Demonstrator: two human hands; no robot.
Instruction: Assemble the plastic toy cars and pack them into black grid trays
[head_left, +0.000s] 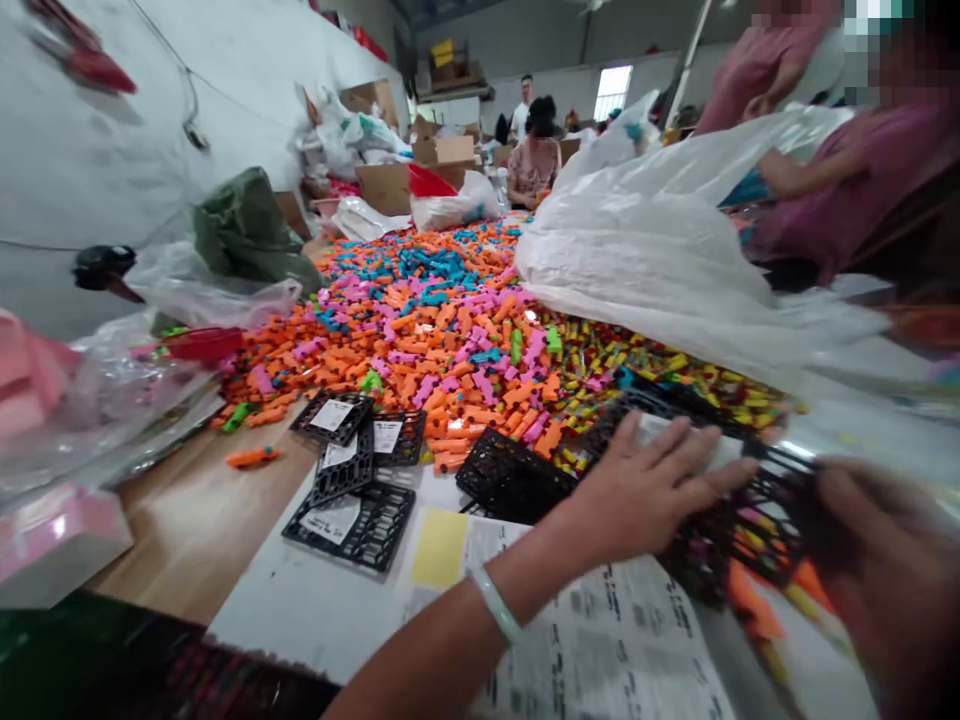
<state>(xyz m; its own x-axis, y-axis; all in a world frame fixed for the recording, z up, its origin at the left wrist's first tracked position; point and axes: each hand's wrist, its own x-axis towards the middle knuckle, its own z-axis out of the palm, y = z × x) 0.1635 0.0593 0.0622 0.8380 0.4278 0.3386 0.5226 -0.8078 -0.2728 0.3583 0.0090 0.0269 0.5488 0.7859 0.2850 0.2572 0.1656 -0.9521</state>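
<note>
My left hand (645, 485), with a pale bracelet on its wrist, lies with fingers spread on a white label (726, 453) stuck to a black plastic grid tray. At the right, my blurred right hand (885, 545) grips the edge of a black plastic grid tray (776, 500). Orange and yellow toy pieces (754, 605) lie under and beside this tray. Just left of my left hand is another black grid tray (514, 475). Part of a sheet of printed white labels (622, 640) is covered by my left forearm.
Several labelled black trays (375, 525) lie at the left. Behind is a heap of small orange, pink, blue and green toys (450, 340), with yellow ones (690, 375) to the right. A large white plastic bag (637, 240) borders the heap. Co-workers (534, 165) sit and stand beyond.
</note>
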